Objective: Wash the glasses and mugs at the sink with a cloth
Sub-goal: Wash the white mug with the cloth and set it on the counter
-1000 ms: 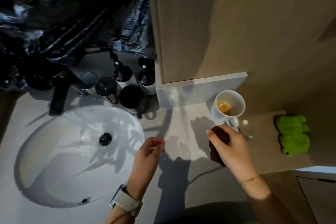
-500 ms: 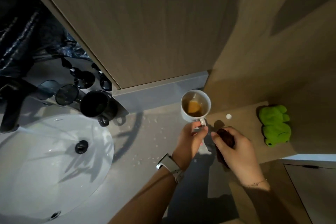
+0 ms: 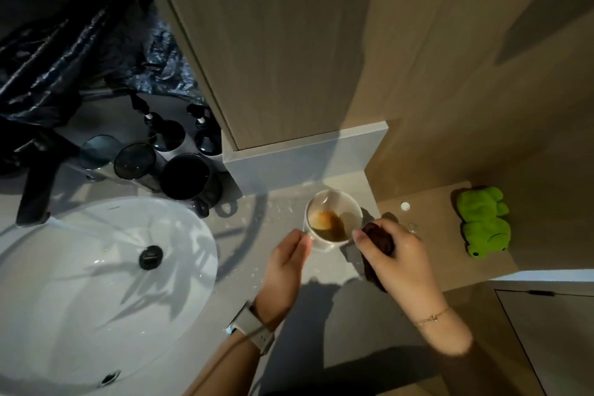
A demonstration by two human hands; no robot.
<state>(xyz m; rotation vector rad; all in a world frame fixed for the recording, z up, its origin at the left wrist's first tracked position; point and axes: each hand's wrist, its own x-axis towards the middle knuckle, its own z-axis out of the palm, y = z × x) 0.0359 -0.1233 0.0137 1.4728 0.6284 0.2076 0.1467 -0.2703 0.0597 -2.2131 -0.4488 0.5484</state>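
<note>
A white mug (image 3: 334,214) with brown liquid in its bottom is tilted just above the grey counter (image 3: 289,270), right of the sink. My left hand (image 3: 284,264) grips its handle side. My right hand (image 3: 397,262) holds a dark brown cloth (image 3: 379,239) bunched against the mug's right rim. A black mug (image 3: 186,177) and two dark glasses (image 3: 135,161) (image 3: 98,146) stand behind the white sink (image 3: 96,283).
A black tap (image 3: 37,183) reaches over the sink's left rim. Two pump bottles (image 3: 167,135) stand by a wooden cabinet (image 3: 273,58). A green frog toy (image 3: 483,222) and a small white cap (image 3: 405,205) lie on the wooden shelf to the right. Black plastic sheeting covers the back left.
My left hand reached over from beside the sink, took the white mug and lifted and tilted it toward me. My right hand with the cloth came up against the mug.
</note>
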